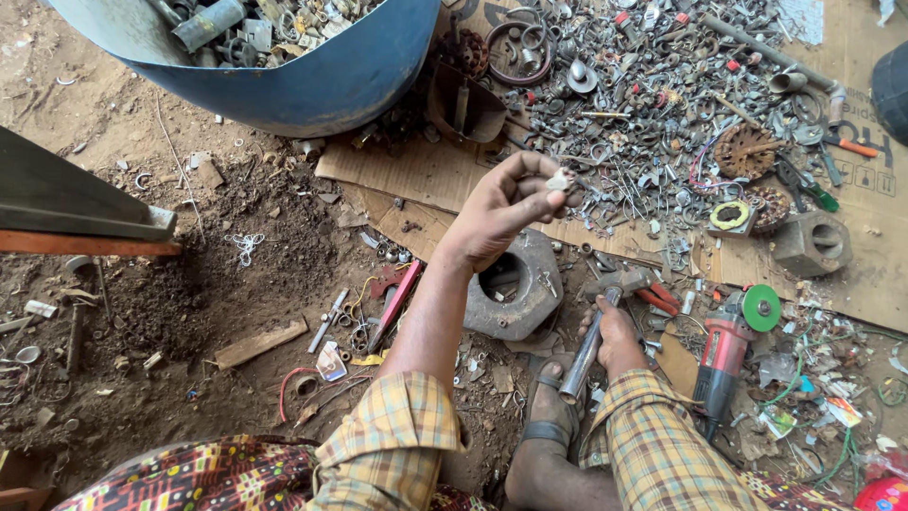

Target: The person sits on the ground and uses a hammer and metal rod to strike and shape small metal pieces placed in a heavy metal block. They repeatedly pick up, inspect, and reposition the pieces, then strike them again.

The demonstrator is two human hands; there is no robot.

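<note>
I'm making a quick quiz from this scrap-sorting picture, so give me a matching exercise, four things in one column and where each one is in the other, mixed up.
Things:
1. small pale metal piece
2. hammer
3. angle grinder
4. blue tub

Places:
a. top left, filled with scrap
b. pinched in the raised left hand
c. on the ground, right of the right hand
d. gripped by the right hand

Pairs: 1-b, 2-d, 3-c, 4-a

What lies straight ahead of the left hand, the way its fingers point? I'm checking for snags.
The left hand, pinching a small pale metal piece, points toward the heap of grey metal scrap on the brown cardboard sheet; depth is unclear.
</note>
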